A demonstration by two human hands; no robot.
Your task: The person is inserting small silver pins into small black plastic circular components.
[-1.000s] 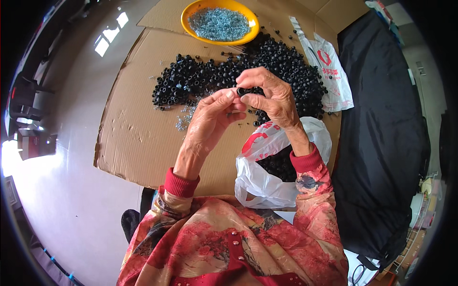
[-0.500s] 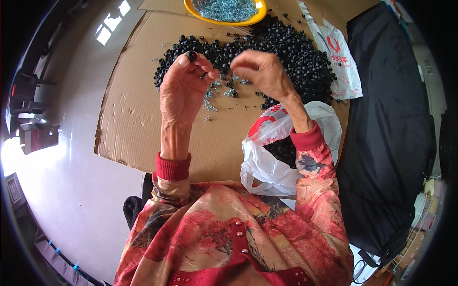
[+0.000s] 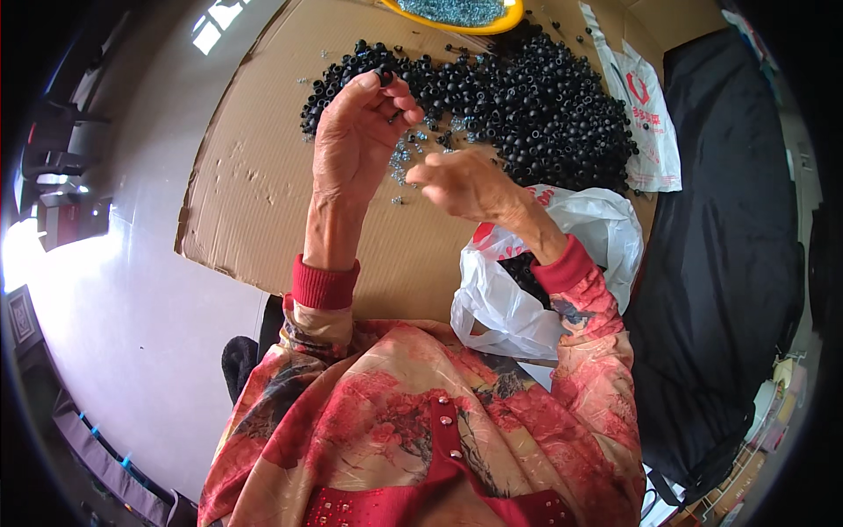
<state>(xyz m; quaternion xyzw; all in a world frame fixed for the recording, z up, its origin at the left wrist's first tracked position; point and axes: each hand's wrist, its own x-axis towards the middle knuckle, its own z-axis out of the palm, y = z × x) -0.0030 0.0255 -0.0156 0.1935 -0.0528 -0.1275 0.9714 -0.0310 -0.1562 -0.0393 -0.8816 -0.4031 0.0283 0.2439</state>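
My left hand (image 3: 356, 132) is raised above the cardboard sheet (image 3: 263, 202), its fingertips pinched on a small black cap (image 3: 385, 79). My right hand (image 3: 461, 184) hovers just right of it with the fingers curled toward a scatter of small silver screws (image 3: 406, 158); whether it holds one is hidden. Behind both hands lies a big heap of black caps (image 3: 527, 105).
A yellow bowl (image 3: 457, 13) of silver screws sits at the far edge. A white plastic bag (image 3: 527, 281) with black caps inside lies by my right wrist, another flat printed bag (image 3: 645, 123) at the right. Black cloth (image 3: 729, 246) covers the right side.
My hands, together over the heap a second ago, have come apart. The left hand rose with a black cap; the right hand moved down toward the loose screws.
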